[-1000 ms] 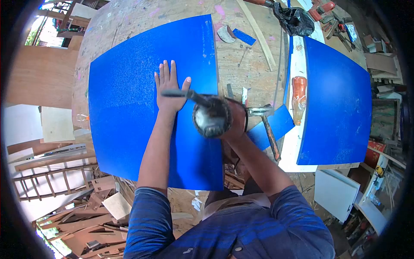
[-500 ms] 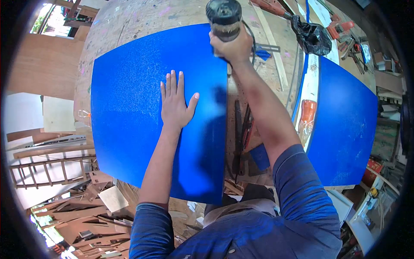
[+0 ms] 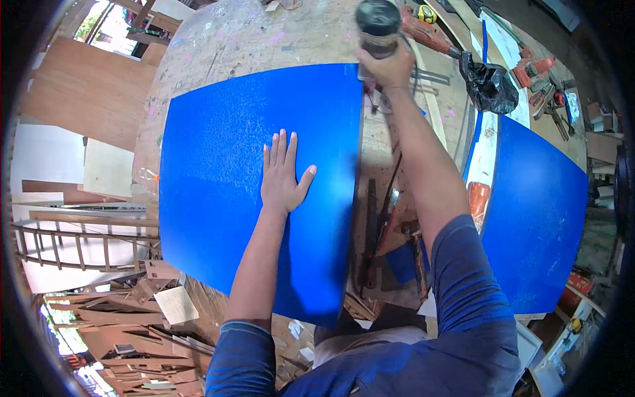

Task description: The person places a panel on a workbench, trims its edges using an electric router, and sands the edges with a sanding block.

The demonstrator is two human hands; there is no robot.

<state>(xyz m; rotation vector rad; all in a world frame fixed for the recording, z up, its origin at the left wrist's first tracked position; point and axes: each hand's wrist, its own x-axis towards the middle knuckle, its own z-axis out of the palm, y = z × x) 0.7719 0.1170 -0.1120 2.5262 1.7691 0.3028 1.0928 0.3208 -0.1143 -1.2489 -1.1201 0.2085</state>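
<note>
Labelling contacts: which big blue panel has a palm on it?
The left panel: the left hand lies flat on it. The right panel has no hand on it.

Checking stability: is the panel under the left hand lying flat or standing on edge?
Flat: the blue panel shows its broad face upward, the left hand spread on it.

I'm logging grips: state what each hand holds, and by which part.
The right hand grips a black, cylindrical power tool around its body, below the top. The left hand holds nothing, lying palm-down on the flat blue panel.
</note>
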